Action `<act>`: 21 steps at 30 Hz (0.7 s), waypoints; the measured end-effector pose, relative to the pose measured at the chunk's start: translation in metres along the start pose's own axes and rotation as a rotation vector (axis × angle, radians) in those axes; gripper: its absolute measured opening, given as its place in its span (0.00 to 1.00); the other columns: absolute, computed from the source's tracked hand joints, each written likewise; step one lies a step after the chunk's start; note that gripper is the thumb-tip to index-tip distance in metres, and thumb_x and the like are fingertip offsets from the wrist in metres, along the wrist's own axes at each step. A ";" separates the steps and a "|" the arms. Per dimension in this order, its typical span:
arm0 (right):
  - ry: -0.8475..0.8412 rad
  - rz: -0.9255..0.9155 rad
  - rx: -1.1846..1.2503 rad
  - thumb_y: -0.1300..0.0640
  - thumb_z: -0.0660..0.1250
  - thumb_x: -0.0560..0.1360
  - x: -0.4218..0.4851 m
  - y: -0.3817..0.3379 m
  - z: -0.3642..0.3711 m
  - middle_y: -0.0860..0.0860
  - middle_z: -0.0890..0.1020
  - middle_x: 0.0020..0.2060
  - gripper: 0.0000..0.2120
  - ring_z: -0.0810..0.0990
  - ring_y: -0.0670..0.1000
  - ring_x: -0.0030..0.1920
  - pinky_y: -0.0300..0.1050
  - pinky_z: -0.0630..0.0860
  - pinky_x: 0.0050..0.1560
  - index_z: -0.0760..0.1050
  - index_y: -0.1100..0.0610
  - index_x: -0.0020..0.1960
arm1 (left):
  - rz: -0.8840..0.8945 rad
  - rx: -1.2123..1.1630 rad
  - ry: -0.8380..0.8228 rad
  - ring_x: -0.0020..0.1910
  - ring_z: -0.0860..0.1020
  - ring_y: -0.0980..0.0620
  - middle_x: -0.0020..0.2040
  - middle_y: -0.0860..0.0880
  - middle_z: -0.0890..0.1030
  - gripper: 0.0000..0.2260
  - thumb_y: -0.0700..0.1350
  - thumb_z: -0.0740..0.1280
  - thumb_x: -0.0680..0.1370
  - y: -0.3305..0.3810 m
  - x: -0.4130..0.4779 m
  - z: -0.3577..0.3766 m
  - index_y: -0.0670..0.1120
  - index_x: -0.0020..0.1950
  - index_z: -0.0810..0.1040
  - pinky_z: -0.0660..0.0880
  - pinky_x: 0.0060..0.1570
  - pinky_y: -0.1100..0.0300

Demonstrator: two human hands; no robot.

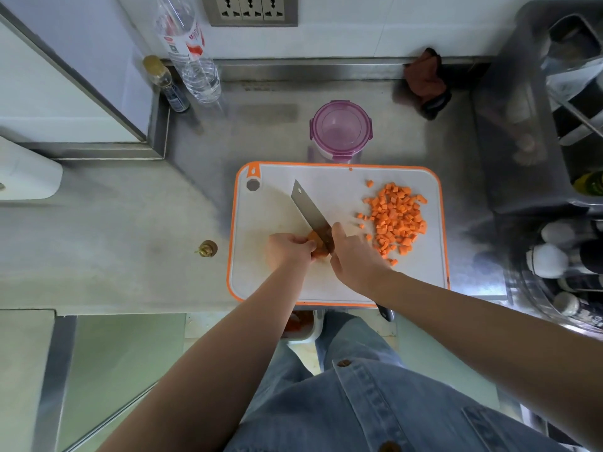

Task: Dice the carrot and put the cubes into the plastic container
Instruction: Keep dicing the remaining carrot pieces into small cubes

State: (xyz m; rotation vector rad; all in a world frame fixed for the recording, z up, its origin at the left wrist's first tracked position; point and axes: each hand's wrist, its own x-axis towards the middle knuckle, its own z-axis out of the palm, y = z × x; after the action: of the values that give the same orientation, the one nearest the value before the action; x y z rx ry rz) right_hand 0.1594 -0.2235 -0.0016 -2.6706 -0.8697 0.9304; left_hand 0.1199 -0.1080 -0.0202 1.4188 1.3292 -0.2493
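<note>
Head view: left grip [287,249] is curling around the orange carrot stub [316,245]; right grip [354,259] is clenching the flat steel knife [306,207] over the smooth white, orange-rimmed board [326,190].

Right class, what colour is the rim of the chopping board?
Orange, edging the white chopping board; the head view shows it best.

Stainless steel surface [130,223] was observed, dull and smudged. A white cutting board [329,187] with orange edging lay flat at its near edge. The plastic container [341,130], purple-rimmed, stood just behind the board's far edge. A clear water bottle [192,57] and a small gold-capped bottle [166,84] stood close together in the far left corner. A crumpled brown cloth [425,81] lay against the back rim. A small stalk-like scrap [208,248] lay left of the board, apart from it.
</note>
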 end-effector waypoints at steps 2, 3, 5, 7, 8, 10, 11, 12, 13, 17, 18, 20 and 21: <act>0.005 0.011 -0.007 0.61 0.57 0.80 0.001 0.000 0.006 0.54 0.73 0.37 0.18 0.75 0.55 0.38 0.49 0.71 0.35 0.57 0.60 0.67 | -0.010 -0.030 -0.014 0.37 0.84 0.45 0.38 0.44 0.83 0.11 0.35 0.73 0.73 -0.001 0.002 0.001 0.46 0.34 0.77 0.81 0.40 0.55; 0.012 0.012 -0.013 0.61 0.57 0.80 0.001 -0.001 0.009 0.53 0.72 0.37 0.20 0.75 0.54 0.38 0.49 0.73 0.36 0.56 0.60 0.69 | -0.019 -0.050 -0.021 0.37 0.84 0.44 0.37 0.45 0.83 0.11 0.35 0.73 0.72 -0.001 0.002 0.001 0.47 0.34 0.77 0.82 0.43 0.53; 0.025 0.013 -0.017 0.61 0.57 0.80 0.002 -0.002 0.011 0.53 0.72 0.36 0.20 0.75 0.54 0.37 0.50 0.75 0.38 0.55 0.60 0.69 | -0.028 -0.070 -0.026 0.37 0.84 0.44 0.34 0.47 0.81 0.11 0.34 0.73 0.72 -0.002 0.003 0.001 0.47 0.34 0.78 0.82 0.46 0.50; 0.032 0.014 -0.009 0.61 0.57 0.80 0.002 -0.002 0.011 0.53 0.72 0.36 0.20 0.74 0.54 0.36 0.50 0.75 0.38 0.55 0.60 0.69 | -0.034 -0.072 -0.031 0.37 0.84 0.44 0.34 0.47 0.82 0.11 0.35 0.74 0.72 -0.004 0.004 0.001 0.47 0.34 0.78 0.82 0.46 0.50; 0.035 0.011 -0.008 0.61 0.57 0.80 0.002 -0.001 0.011 0.53 0.72 0.36 0.19 0.75 0.54 0.36 0.50 0.75 0.37 0.56 0.60 0.69 | -0.037 -0.073 -0.030 0.37 0.84 0.45 0.35 0.46 0.82 0.11 0.35 0.74 0.72 -0.004 0.004 0.001 0.47 0.34 0.78 0.82 0.46 0.51; 0.029 -0.003 0.023 0.61 0.56 0.80 0.003 0.002 0.007 0.54 0.74 0.35 0.15 0.76 0.56 0.36 0.50 0.73 0.35 0.59 0.60 0.65 | -0.031 -0.057 -0.019 0.38 0.84 0.46 0.37 0.46 0.82 0.10 0.37 0.74 0.73 -0.004 0.003 0.000 0.47 0.35 0.77 0.82 0.45 0.53; 0.028 -0.011 0.046 0.61 0.55 0.80 0.003 0.004 0.003 0.54 0.74 0.34 0.12 0.77 0.57 0.36 0.51 0.73 0.34 0.60 0.59 0.62 | -0.028 -0.046 -0.010 0.38 0.84 0.47 0.36 0.47 0.82 0.11 0.38 0.74 0.73 -0.005 0.003 0.000 0.48 0.34 0.77 0.82 0.46 0.53; 0.036 -0.021 0.064 0.60 0.54 0.80 0.003 0.006 -0.001 0.54 0.74 0.34 0.09 0.77 0.57 0.36 0.52 0.72 0.33 0.61 0.59 0.59 | -0.021 -0.034 0.000 0.38 0.84 0.47 0.36 0.47 0.82 0.11 0.39 0.75 0.73 -0.005 0.003 0.001 0.48 0.34 0.77 0.82 0.46 0.53; 0.055 -0.031 0.080 0.60 0.54 0.80 0.002 0.007 -0.006 0.54 0.74 0.34 0.07 0.76 0.57 0.36 0.52 0.72 0.33 0.61 0.58 0.58 | -0.015 -0.025 0.004 0.39 0.84 0.48 0.37 0.48 0.82 0.10 0.40 0.75 0.72 -0.005 0.002 0.001 0.48 0.35 0.76 0.82 0.46 0.53; 0.116 -0.060 0.105 0.60 0.55 0.79 -0.001 0.007 -0.020 0.56 0.76 0.36 0.06 0.73 0.55 0.35 0.53 0.72 0.32 0.61 0.58 0.56 | -0.019 -0.028 0.004 0.43 0.84 0.47 0.45 0.46 0.85 0.10 0.42 0.76 0.71 -0.006 0.001 0.002 0.49 0.36 0.76 0.82 0.49 0.51; 0.107 -0.062 0.087 0.60 0.55 0.79 -0.002 0.006 -0.021 0.56 0.76 0.36 0.06 0.72 0.55 0.34 0.52 0.71 0.31 0.61 0.58 0.55 | -0.017 -0.027 0.011 0.44 0.84 0.47 0.46 0.46 0.85 0.10 0.42 0.76 0.71 -0.006 0.002 0.003 0.50 0.36 0.76 0.82 0.49 0.50; 0.086 -0.068 0.050 0.59 0.55 0.80 -0.005 0.005 -0.021 0.55 0.76 0.36 0.06 0.72 0.53 0.33 0.48 0.69 0.28 0.61 0.57 0.55 | -0.018 -0.031 0.018 0.44 0.84 0.46 0.46 0.46 0.85 0.10 0.41 0.76 0.71 -0.006 0.001 0.003 0.50 0.35 0.77 0.82 0.49 0.48; 0.079 -0.070 0.037 0.58 0.55 0.80 -0.006 0.004 -0.020 0.55 0.75 0.36 0.06 0.72 0.51 0.32 0.46 0.67 0.27 0.61 0.57 0.56 | -0.019 -0.034 0.019 0.44 0.84 0.46 0.45 0.46 0.85 0.10 0.41 0.76 0.71 -0.007 0.000 0.003 0.50 0.35 0.77 0.81 0.49 0.48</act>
State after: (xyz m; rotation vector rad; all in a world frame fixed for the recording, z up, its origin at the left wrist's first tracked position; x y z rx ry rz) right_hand 0.1695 -0.2303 0.0156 -2.6083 -0.9127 0.8123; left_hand 0.1162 -0.1116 -0.0250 1.3839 1.3565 -0.2251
